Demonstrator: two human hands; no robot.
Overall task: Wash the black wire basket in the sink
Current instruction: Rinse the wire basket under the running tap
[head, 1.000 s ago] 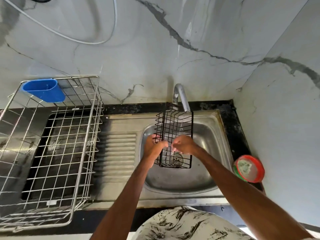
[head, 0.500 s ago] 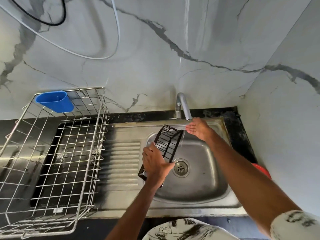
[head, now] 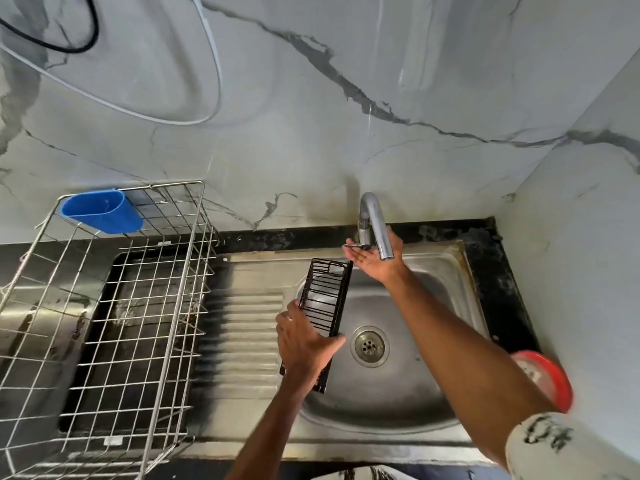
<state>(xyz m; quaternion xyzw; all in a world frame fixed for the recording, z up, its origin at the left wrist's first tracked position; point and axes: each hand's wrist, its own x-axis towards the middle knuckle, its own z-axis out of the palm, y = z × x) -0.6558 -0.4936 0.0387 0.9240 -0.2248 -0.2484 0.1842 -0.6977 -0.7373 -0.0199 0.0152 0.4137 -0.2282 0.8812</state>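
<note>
Head view: left hand (head: 304, 344) grips black wire basket (head: 323, 299) over sink (head: 398, 410), right hand's (head: 375, 263) hold on tap (head: 372, 209) unclear; one-handed, the basket may slip.

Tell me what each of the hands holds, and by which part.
The left hand grips the black wire basket by its near half. The right hand lies open against the tap, gripping nothing that shows.

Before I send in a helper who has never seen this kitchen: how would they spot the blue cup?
Start at the steel sink; left of it stands a silver wire rack. On the rack's far left corner hangs a blue cup. It is the only blue, solid-walled thing among bare wires.
</note>
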